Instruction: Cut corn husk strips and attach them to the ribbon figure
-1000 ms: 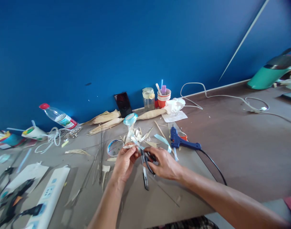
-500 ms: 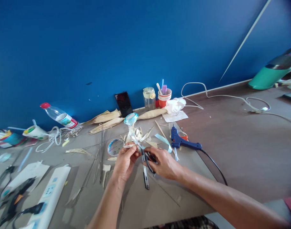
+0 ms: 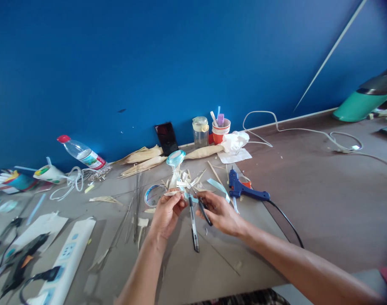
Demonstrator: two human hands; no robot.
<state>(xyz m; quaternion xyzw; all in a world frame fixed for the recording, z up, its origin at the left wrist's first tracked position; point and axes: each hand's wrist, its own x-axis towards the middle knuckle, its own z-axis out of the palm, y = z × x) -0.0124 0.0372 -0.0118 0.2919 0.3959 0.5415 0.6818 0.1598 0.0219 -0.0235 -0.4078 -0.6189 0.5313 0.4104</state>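
My left hand (image 3: 167,215) pinches a small pale piece of dried husk (image 3: 172,193) between thumb and fingers. In my right hand (image 3: 223,215) are black-handled scissors (image 3: 205,212), their blades pointing up and away from me, near the husk scraps. Between the two hands a clear-barrelled pen (image 3: 193,226) with black ends lies on the table. Just beyond my fingers stands a pale figure-like piece with a shiny light-blue round top (image 3: 176,158). A tape roll (image 3: 152,195) rests left of it, and a blue ribbon strip (image 3: 218,186) lies to the right.
A blue glue gun (image 3: 247,190) with a black cord is to the right. Thin wires (image 3: 136,199) and a white power strip (image 3: 69,254) lie left. Along the wall are a bottle (image 3: 84,154), a phone (image 3: 167,139), a jar (image 3: 200,132), paper cups (image 3: 220,132) and dried husks (image 3: 204,152).
The scissors have moved slightly right, away from my left hand, and their handles have come closer together. The left hand keeps its pinch. The view has shifted slightly.
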